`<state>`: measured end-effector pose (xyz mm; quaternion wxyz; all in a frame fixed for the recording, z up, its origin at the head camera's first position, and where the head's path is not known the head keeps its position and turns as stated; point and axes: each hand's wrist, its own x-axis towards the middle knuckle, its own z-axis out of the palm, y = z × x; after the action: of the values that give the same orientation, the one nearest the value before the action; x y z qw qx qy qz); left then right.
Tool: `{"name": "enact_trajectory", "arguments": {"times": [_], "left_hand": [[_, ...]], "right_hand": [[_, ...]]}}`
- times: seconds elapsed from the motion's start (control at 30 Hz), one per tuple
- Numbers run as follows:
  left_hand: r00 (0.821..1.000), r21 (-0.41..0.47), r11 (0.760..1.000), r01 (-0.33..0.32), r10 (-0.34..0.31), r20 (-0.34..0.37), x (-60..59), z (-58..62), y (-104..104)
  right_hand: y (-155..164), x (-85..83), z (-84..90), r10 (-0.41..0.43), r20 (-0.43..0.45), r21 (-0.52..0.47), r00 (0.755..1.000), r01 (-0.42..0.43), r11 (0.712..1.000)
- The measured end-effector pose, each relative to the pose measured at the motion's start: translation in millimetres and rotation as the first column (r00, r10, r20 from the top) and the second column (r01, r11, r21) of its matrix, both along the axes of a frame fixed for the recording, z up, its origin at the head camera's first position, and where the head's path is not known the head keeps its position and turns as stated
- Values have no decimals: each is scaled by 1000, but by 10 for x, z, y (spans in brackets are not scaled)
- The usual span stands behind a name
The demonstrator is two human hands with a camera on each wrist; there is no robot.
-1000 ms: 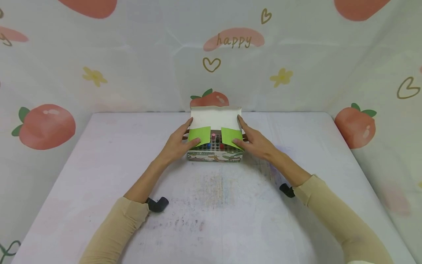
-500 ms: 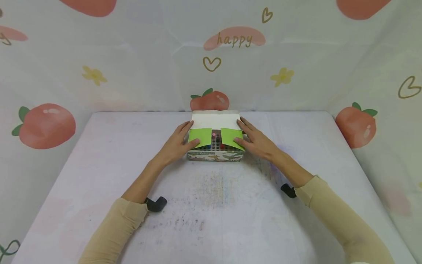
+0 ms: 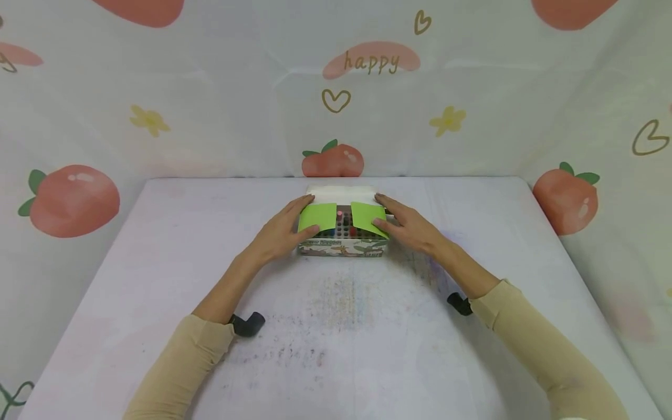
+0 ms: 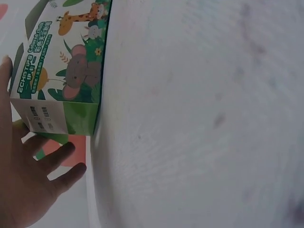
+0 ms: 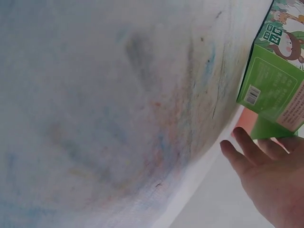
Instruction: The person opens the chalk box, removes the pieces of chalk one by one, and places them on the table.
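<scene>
A small cardboard box [image 3: 342, 248] with jungle-animal print stands at the middle of the table, full of marker pens [image 3: 342, 226] standing upright. Two green side flaps [image 3: 318, 216] are folded in over the pens. The white lid flap [image 3: 341, 193] leans forward at the back. My left hand [image 3: 286, 226] rests on the left flap and side with fingers straight. My right hand [image 3: 401, 224] lies flat on the right flap [image 3: 367, 218]. The left wrist view shows the box's printed wall [image 4: 71, 66] beside my fingers [image 4: 52, 159]; the right wrist view shows its green end [image 5: 270, 90] and my fingers [image 5: 247, 152].
The white table [image 3: 336, 326] is smudged with faint pen marks near the front. A printed cloth backdrop [image 3: 336, 87] with peaches and hearts closes off the back and sides. Beige sleeves [image 3: 541, 350] cover both forearms.
The white lid flap has tipped forward and down from upright to a low lean. Both hands' far fingers have come down with it, staying on the green flaps.
</scene>
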<state>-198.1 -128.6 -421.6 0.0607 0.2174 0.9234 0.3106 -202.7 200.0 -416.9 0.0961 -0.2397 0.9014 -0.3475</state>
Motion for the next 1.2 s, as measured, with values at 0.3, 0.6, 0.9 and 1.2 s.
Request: {"name": "enact_trajectory", "arguments": {"times": [0.3,0.6,0.9,1.2], "left_hand": [[1000,-42,999,2,-2,4,20,19,4],[996,-10,1000,22,-23,-84,24,57,17],[997,-5,1000,8,-8,-83,39,94,-12],[995,-28,999,-37,35,-94,81,264,-78]], "right_hand": [[-10,7,25,4,11,7,1000,-4,1000],[-32,43,100,21,-56,15,998,-20,1000],[-54,60,123,44,-110,-15,993,-46,999],[3,127,236,35,-250,-113,968,-65,991]]}}
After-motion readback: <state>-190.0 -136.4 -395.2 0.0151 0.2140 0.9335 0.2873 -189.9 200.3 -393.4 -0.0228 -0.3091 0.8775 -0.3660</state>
